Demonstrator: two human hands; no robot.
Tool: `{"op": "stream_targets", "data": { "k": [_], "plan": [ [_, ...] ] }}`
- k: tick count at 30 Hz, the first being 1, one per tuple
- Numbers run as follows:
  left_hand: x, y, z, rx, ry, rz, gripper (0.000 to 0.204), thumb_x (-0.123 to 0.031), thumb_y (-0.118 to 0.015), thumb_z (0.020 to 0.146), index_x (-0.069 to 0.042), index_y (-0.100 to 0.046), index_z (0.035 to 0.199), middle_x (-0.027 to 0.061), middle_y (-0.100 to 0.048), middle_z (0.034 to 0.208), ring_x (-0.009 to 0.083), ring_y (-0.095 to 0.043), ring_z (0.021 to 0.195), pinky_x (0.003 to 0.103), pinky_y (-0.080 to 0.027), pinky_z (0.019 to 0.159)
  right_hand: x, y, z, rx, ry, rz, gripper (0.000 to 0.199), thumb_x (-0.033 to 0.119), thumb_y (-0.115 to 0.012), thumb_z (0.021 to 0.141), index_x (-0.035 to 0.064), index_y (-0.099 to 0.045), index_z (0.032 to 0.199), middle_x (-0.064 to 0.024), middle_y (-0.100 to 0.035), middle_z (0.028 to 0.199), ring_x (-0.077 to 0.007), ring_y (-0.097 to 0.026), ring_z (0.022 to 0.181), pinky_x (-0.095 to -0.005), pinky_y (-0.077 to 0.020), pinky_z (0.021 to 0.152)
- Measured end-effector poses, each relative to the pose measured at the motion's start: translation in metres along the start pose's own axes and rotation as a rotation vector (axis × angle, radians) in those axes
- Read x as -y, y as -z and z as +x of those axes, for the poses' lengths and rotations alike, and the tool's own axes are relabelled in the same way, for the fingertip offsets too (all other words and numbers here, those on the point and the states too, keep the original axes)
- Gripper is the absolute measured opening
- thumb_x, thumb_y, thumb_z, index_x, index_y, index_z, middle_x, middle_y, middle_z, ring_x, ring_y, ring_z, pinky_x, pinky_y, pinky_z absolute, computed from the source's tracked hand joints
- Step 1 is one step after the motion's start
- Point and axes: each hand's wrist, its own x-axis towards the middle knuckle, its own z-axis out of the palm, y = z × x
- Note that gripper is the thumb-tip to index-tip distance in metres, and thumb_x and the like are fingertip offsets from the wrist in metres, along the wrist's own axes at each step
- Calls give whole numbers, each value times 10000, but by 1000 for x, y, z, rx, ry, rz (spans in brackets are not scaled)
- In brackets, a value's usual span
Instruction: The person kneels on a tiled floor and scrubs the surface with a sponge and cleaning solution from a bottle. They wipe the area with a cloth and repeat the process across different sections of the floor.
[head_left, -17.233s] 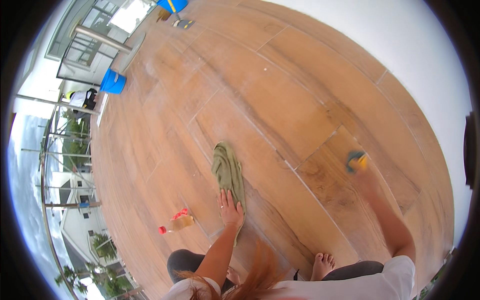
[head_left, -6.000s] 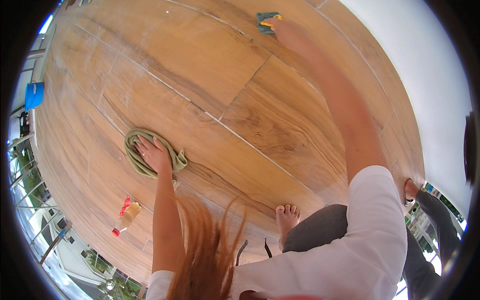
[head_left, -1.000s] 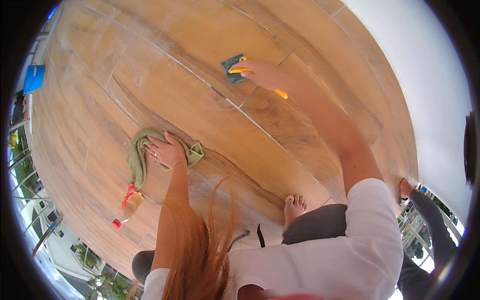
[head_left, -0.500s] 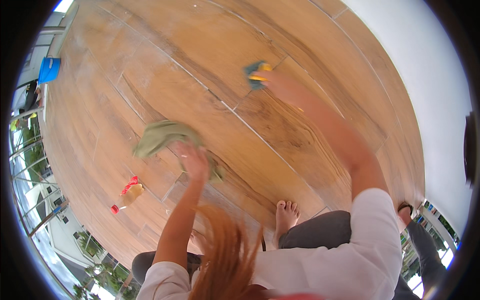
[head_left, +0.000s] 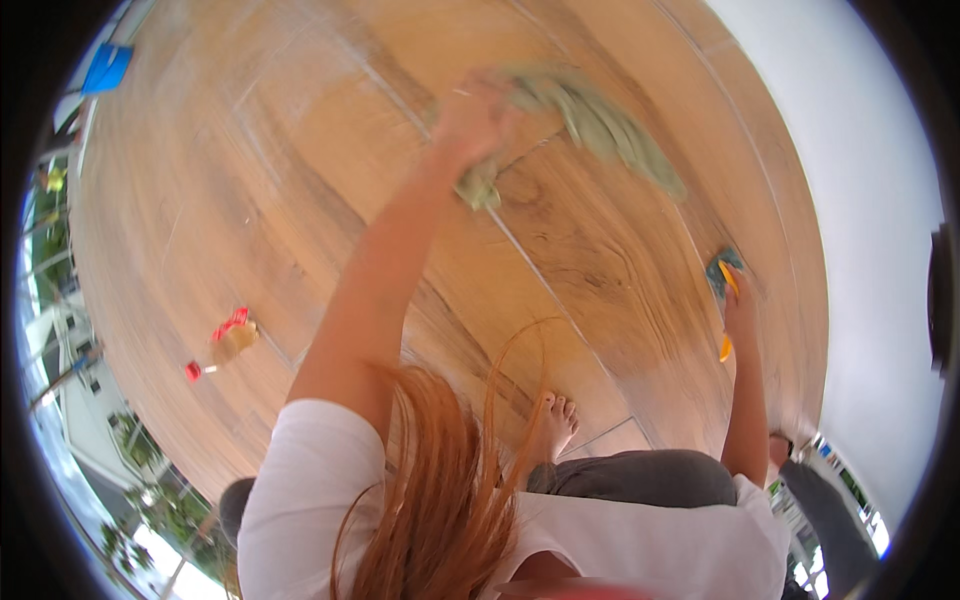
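Since the earlier frame, the cloth [head_left: 615, 135] has swung rightward, farther from the bottle [head_left: 234, 342], and the scrubber [head_left: 726, 272] has shifted right and closer in. Nearer, well to the right of the bottle, the right hand [head_left: 740, 312] has its fingers wrapped round the scrubber. Beyond and right of the bottle, the left hand [head_left: 475, 118], blurred, appears to clutch the cloth; exact finger placement cannot be told. Farthest, beyond and left of the bottle: the bucket [head_left: 108, 68]. Step in hand, by judgement: wiping the floor [head_left: 590, 280]; the next move calls for spreading the cloth under the palm.
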Motion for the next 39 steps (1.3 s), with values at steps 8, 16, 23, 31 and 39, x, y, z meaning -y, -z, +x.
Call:
{"op": "stream_targets", "data": {
  "k": [8,16,23,31,39],
  "plan": [
    [170,42,-188,-336,822,391,602,-437,-304,896,-24,-302,1333,260,-311,1336,387,-213,1283,485,-154,1045,0,-16,5,46,85,5,349,71,-417,888,72,-458,1234,-150,-491,1228,-277,-453,1156,-325,-343,951],
    [-32,-3,-276,9,295,147,582,-357,-413,886,26,-307,1310,280,-321,1303,388,-237,1266,458,-207,1039,148,-88,24,304,479,-111,374,192,-410,905,258,-403,1273,-136,-579,1058,-343,-588,806,-428,-453,666],
    [-27,3,-284,-76,346,82,569,-329,-461,864,-23,-314,1321,261,-321,1314,371,-266,1259,445,-236,1029,283,-100,91,391,261,-238,344,199,-397,916,192,-438,1257,-194,-590,869,-338,-569,822,-415,-438,725],
    [69,49,-344,-36,516,384,654,-438,-410,863,-15,-269,1342,255,-284,1344,381,-223,1277,491,-171,1037,332,-167,0,773,660,-387,366,183,-366,898,226,-418,1258,-157,-567,825,-289,-565,750,-416,-421,620],
    [96,143,-390,804,309,136,353,-205,-554,742,-10,-505,1032,222,-553,1015,365,-538,944,427,-448,755,460,-257,75,242,636,-151,313,179,-395,885,160,-476,1186,-196,-608,923,-354,-590,830,-466,-446,683]
  ]
}}
